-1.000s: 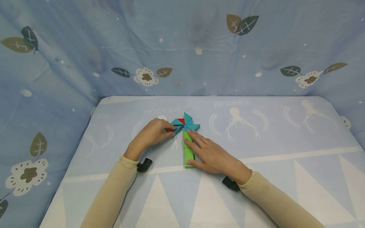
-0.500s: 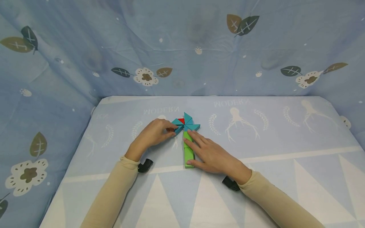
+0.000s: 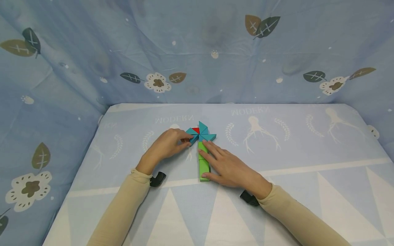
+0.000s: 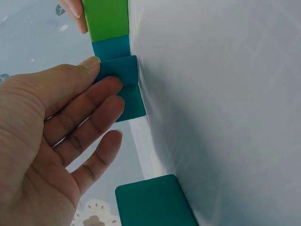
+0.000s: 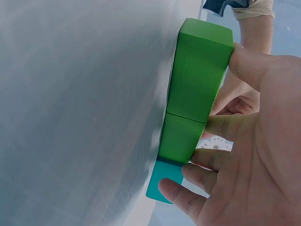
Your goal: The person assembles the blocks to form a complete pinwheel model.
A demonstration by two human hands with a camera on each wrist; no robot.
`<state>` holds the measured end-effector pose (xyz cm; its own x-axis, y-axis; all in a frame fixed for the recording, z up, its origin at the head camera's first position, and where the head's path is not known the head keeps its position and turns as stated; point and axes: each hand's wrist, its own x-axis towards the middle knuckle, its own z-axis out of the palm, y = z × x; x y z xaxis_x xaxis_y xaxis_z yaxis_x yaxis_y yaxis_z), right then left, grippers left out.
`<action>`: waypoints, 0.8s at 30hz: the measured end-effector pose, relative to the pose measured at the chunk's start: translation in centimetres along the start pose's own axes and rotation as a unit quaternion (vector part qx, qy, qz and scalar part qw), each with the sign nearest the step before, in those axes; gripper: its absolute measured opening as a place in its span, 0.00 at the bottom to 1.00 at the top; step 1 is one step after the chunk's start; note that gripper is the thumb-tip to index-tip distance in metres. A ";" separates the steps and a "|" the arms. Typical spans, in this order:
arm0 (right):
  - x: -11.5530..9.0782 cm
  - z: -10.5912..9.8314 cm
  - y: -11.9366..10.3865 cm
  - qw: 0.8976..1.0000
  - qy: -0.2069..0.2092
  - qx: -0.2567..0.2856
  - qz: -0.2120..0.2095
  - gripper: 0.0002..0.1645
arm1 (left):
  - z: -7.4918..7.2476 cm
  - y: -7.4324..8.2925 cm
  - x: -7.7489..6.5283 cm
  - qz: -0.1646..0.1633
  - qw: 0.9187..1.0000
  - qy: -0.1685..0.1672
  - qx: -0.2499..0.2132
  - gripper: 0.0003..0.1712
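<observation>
Several blue triangular blocks (image 3: 203, 127) and a red triangular block (image 3: 196, 130) lie together in a pinwheel shape. Below it, green blocks (image 3: 204, 167) stand end to end like a stem. My left hand (image 3: 166, 143) pinches a blue triangular block (image 4: 124, 68) between thumb and fingertips, at the pinwheel's left side. My right hand (image 3: 229, 167) rests along the right side of the green blocks, fingers fairly straight. In the right wrist view, its thumb and fingertips touch the green blocks' edge, and one fingertip overlaps a blue block (image 5: 162, 176).
A patterned pale-blue cloth covers the table (image 3: 292, 205). Behind it hangs a blue curtain (image 3: 197, 51) printed with leaves and flowers. A black wrist device (image 3: 158, 179) sits under the left wrist, another black device (image 3: 249, 198) under the right.
My left hand has shifted slightly right with the pinched blue block, which now sits closer to the pinwheel's centre. The right hand and green blocks have stayed in place.
</observation>
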<state>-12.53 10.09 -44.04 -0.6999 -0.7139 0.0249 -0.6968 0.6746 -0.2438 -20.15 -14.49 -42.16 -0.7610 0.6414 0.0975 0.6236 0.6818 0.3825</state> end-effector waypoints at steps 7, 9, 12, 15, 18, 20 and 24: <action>0.0 0.0 0.0 1.000 0.001 -0.003 -0.001 0.46 | 0.1 0.0 0.0 -0.001 1.000 0.002 0.004 0.18; 0.0 0.0 0.1 1.000 0.001 -0.002 -0.001 0.46 | 0.2 0.0 0.0 0.001 1.000 0.003 0.005 0.18; 0.0 0.0 0.0 1.000 0.000 -0.001 -0.001 0.46 | 0.2 0.1 0.0 0.003 1.000 0.006 0.006 0.18; 0.0 0.0 0.0 1.000 0.000 -0.002 0.000 0.46 | 0.2 0.2 0.0 0.003 1.000 0.010 0.008 0.18; 0.1 0.0 0.0 1.000 -0.001 -0.002 0.001 0.46 | 0.2 0.3 0.0 0.004 1.000 0.013 0.011 0.17; 0.0 0.0 0.0 1.000 -0.001 -0.001 0.003 0.46 | 0.2 0.3 0.0 0.007 1.000 0.015 0.010 0.17; 0.0 0.0 0.0 1.000 0.003 0.003 0.001 0.46 | 0.2 0.2 0.0 0.013 1.000 0.018 0.006 0.17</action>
<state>-12.52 10.07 -44.04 -0.7024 -0.7112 0.0296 -0.6941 0.6751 -0.2499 -19.95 -14.28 -42.28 -0.7508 0.6456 0.1398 0.6447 0.6699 0.3683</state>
